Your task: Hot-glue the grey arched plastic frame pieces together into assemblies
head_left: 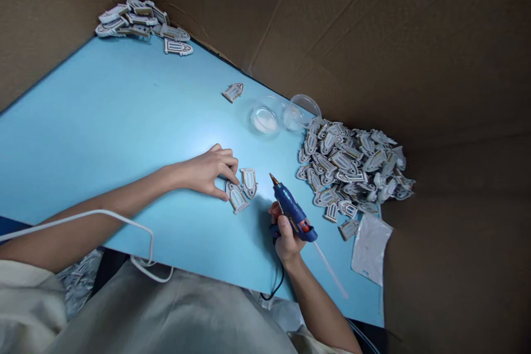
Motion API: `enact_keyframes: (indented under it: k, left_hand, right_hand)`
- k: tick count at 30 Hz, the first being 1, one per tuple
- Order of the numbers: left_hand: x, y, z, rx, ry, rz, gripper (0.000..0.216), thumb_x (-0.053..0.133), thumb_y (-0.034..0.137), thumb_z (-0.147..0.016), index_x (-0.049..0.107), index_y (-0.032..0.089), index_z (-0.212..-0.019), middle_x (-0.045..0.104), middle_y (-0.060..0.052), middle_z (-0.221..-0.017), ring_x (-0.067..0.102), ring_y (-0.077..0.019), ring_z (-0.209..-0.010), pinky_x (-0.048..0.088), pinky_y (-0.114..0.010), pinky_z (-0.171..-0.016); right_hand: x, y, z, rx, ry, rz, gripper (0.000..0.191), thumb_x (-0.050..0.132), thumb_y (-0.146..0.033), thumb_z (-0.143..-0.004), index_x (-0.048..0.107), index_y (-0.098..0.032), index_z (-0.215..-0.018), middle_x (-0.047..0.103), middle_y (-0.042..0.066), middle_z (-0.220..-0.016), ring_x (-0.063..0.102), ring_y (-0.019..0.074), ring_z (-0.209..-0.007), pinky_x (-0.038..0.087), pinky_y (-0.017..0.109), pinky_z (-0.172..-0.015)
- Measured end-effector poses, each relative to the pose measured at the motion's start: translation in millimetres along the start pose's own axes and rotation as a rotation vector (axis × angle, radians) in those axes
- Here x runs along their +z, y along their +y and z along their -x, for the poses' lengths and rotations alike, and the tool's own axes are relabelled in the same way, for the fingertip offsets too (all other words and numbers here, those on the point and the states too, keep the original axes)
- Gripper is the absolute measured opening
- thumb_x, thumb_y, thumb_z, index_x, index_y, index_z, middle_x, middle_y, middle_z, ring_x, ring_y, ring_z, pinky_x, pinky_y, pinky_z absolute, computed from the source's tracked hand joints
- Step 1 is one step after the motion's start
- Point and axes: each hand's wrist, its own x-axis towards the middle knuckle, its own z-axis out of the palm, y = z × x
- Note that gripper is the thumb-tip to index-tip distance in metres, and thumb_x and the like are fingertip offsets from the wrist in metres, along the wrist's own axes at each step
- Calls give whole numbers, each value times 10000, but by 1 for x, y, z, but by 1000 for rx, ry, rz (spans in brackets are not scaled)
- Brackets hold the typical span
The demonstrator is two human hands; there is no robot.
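Observation:
My right hand (287, 238) is wrapped round a blue hot glue gun (291, 207), its brass nozzle pointing up and left. A clear glue stick (332, 271) juts from the gun's rear. My left hand (211, 171) has thumb and index finger on the upper end of a small white arch-shaped piece (237, 199) lying on the blue table. Beside it, almost touching, lies a second arch-shaped piece (249, 181), turned the opposite way. The nozzle is apart from both pieces.
A large heap of similar pieces (352, 160) is at right, a smaller heap (133, 19) in the far left corner. A lone piece (233, 92) lies near clear plastic cups (264, 120). A white plastic bag (371, 249) sits at the right edge. Cardboard walls (332, 27) surround the blue table (103, 105).

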Motion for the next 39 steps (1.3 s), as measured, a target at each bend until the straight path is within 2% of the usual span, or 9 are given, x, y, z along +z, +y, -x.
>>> enact_keyframes:
  k: [3,7,11,14,18,21,27,33,39]
  left_hand:
    - [3,0,1,-7,46,-34,340,845,551,-871,775,221,-916,709,-44,-928,597,-238,-933,331,-386,-865]
    - [4,6,2,55,93,-66,524,806,675,-851,615,202,-732,618,-24,-779,571,-215,-790,360,-369,-792]
    - [4,16,2,109,43,-180,440,799,525,-883,695,209,-1171,694,-100,-1107,634,-275,-966,420,-384,-861]
    - [12,21,1,102,0,-299,473,729,334,-914,643,220,-1365,705,-111,-1160,650,-283,-1000,432,-384,-863]
    - [18,22,3,18,89,-325,725,769,643,-894,615,171,-1421,733,-90,-996,674,-293,-928,419,-385,-813]
    - [5,18,6,19,75,-299,944,762,817,-806,588,166,-1467,727,-82,-992,671,-292,-923,427,-389,-831]
    - [-13,6,7,-5,-51,-314,515,793,552,-911,701,187,-1261,695,-77,-1071,656,-267,-981,444,-371,-878]
    - [9,5,-3,-155,109,-298,685,869,717,-773,702,183,-1168,717,-30,-941,654,-248,-893,401,-355,-803]
    - [1,1,-2,-117,56,-177,447,839,508,-881,723,199,-1183,726,-20,-952,650,-230,-904,410,-343,-842]
  right_hand:
    - [1,-3,-4,-6,155,-58,373,574,-578,-987,677,-229,-904,679,77,-822,657,242,-716,502,360,-586]
    - [2,-3,-7,34,140,-75,364,609,-560,-980,695,-221,-880,692,79,-829,652,236,-725,511,366,-614]
    - [2,-4,-9,23,116,-134,289,670,-493,-973,725,-222,-889,704,65,-832,644,225,-724,518,363,-640]
    - [2,-7,-11,33,105,-135,287,692,-498,-967,728,-226,-882,696,54,-805,639,220,-702,526,369,-662]
    - [1,-11,-14,38,89,-88,319,667,-526,-980,712,-231,-867,690,58,-804,649,236,-735,536,384,-699]
    - [-2,-15,-17,19,67,-51,321,650,-513,-992,690,-231,-845,670,53,-798,635,230,-736,515,375,-700]
    - [-2,-32,-26,29,-130,99,345,625,-412,-979,491,-238,-713,514,-13,-693,455,152,-613,362,302,-609]
    - [14,-46,-30,27,-301,237,361,570,-382,-955,352,-256,-696,420,-36,-644,401,147,-600,298,294,-613]
    - [17,-47,-34,58,-320,246,355,570,-389,-948,362,-254,-695,427,-40,-647,391,141,-596,289,289,-609]
